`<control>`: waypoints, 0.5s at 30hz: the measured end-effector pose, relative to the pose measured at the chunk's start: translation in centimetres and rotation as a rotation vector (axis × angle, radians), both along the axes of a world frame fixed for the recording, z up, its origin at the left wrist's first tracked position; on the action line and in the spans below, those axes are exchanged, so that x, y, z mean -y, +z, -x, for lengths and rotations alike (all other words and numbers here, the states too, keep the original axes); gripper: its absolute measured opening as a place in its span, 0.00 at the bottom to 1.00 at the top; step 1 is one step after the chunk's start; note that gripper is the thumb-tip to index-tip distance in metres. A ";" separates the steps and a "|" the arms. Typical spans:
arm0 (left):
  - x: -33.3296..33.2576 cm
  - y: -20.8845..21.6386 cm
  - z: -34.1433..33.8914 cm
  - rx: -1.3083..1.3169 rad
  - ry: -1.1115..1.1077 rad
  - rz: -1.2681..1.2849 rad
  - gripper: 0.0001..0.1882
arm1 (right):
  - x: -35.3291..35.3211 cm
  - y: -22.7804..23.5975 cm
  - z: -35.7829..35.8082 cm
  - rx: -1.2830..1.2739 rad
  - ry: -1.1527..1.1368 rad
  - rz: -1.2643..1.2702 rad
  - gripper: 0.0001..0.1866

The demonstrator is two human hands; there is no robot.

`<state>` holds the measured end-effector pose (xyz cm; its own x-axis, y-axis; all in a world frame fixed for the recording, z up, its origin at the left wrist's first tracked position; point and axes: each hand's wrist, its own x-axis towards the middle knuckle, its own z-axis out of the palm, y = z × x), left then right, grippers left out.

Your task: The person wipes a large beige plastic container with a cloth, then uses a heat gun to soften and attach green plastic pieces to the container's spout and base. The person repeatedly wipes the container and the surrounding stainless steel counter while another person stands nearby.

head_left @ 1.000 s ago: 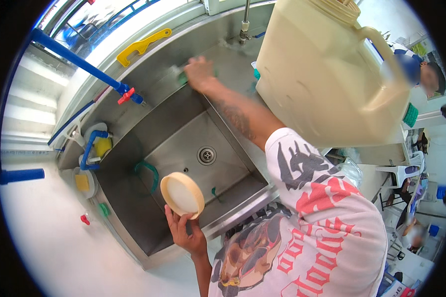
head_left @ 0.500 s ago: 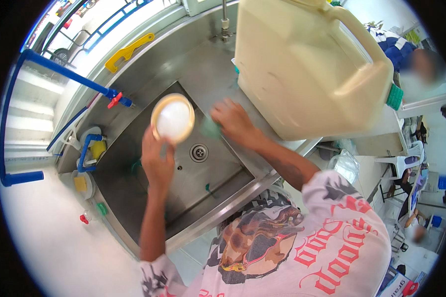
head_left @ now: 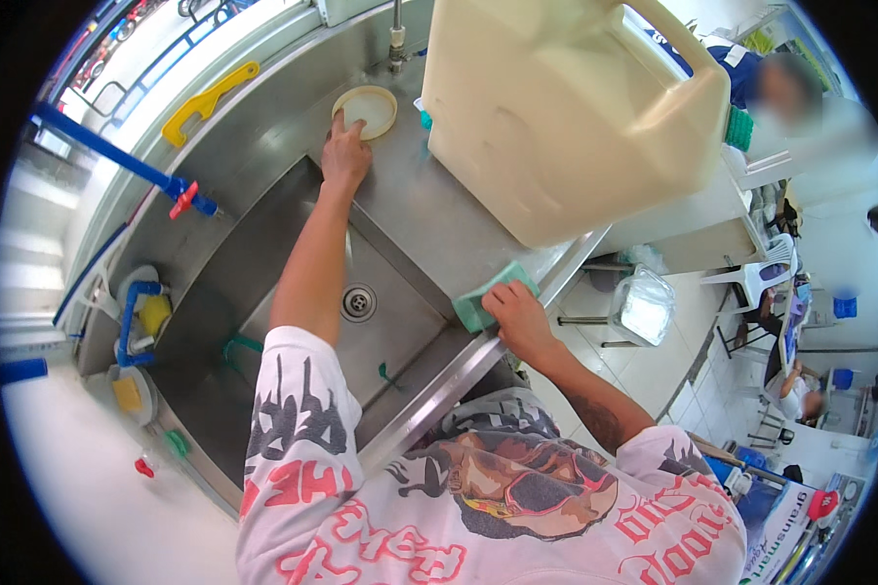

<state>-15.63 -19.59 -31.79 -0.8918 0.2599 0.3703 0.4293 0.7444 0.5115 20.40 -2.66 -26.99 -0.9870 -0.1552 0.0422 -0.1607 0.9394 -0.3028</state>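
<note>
Stainless sink counter (head_left: 429,229) fills the view. Nearest, at four o'clock of the drain (head_left: 359,302), the right hand (head_left: 517,317) presses a soft green cloth (head_left: 486,297) flat on the rim. Farther, at twelve o'clock, the left hand (head_left: 345,156) rests spread fingers on a cream lid (head_left: 366,109); it looks light, stiff, wet-slick, best gripped by its edge.

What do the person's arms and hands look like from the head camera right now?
Both hands, left hand and right hand, are bare: no gloves, rings or watch visible. The forearms are uncovered; the right forearm bears a dark tattoo. Short sleeves of a white T-shirt with red lettering and a graphic print end above the elbows.
</note>
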 end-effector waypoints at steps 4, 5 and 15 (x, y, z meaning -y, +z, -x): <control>4.0 -0.3 -7.7 -0.064 -0.098 -0.273 0.11 | 4.0 1.4 -2.5 0.181 0.080 0.152 0.19; 6.0 -0.2 -10.3 0.121 -0.160 -0.356 0.12 | 5.6 1.1 -2.4 0.189 0.129 0.247 0.19; 30.7 3.9 -38.2 0.283 0.639 -0.790 0.15 | 7.3 3.3 7.7 0.042 0.303 0.346 0.16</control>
<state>22.53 -50.28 -27.88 -0.8584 -0.5129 -0.0136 -0.1360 0.2019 0.9699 12.67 -9.97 -23.68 -0.9011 -0.4210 0.1037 -0.3937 0.6943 -0.6024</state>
